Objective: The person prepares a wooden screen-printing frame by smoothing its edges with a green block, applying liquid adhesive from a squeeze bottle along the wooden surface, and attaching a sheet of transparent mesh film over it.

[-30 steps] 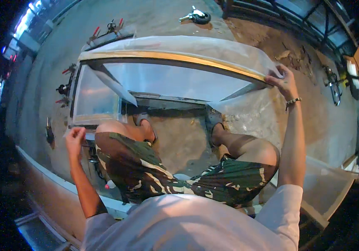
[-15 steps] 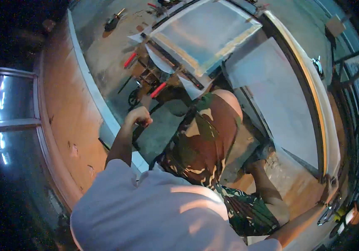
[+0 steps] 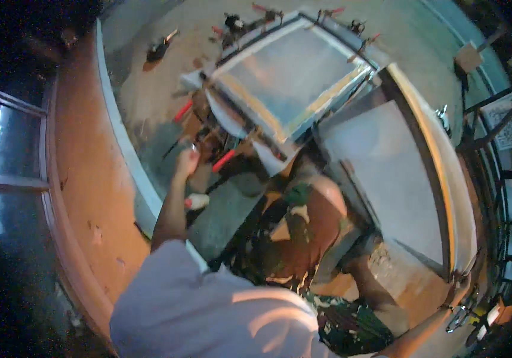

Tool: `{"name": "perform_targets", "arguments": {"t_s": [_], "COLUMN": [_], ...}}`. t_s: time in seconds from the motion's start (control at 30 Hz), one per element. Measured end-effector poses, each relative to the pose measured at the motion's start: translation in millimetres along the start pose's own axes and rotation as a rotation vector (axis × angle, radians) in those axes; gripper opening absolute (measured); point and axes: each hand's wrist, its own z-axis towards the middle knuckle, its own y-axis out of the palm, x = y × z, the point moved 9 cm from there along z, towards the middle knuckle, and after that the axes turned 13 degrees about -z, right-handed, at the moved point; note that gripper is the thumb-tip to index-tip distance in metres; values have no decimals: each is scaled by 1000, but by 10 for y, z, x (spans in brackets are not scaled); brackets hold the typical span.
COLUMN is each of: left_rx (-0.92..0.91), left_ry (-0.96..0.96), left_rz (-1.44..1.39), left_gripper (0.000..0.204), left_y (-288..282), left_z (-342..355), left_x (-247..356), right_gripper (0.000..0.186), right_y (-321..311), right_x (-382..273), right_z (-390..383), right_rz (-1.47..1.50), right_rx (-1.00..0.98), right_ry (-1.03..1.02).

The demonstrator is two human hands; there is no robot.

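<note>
White sheeting (image 3: 456, 185) hangs along the outer side of a yellow rail (image 3: 437, 179) at three o'clock, on a box-like frame (image 3: 424, 158) whose hollow has a pale panel (image 3: 387, 161) inside; a brown box (image 3: 468, 58) stands at two o'clock, its contents hidden. Counted: one rail, one brown box, one square window-like panel (image 3: 286, 68) between twelve and one, one wheel (image 3: 157, 51) at eleven, and two red handles (image 3: 224, 160) near the left hand (image 3: 188, 161), with more handles toward twelve too blurred to number. That hand is at half past nine, its fingers blurred, so I cannot tell whether they hold anything. The right hand (image 3: 460, 283), at four, is at the rail's near end beside the sheeting; whether its fingers pinch it I cannot tell. Against half a second ago, the frame sits slightly lower in view, the left hand is a little higher, and a small white-and-red thing (image 3: 196, 201) has appeared beside the left forearm.
</note>
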Motion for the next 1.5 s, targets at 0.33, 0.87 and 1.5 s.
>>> {"name": "perform_targets", "arguments": {"t_s": [0.33, 0.87, 1.5], "left_rx": [-513, -40, -479], "left_ry": [-810, -597, 750], "left_rz": [-694, -1266, -1157], "left_gripper": [101, 50, 51], "left_y": [100, 333, -836], "left_z": [-2397, -1835, -1392], "left_x": [-561, -1094, 6249], "right_gripper": [48, 20, 53], "right_y": [-239, 53, 245], "right_x": [1238, 260, 721], "right_z": [107, -88, -159], "right_rz": [-142, -47, 389], "right_rx": [-57, 108, 72], "right_ry": [95, -21, 296]}}
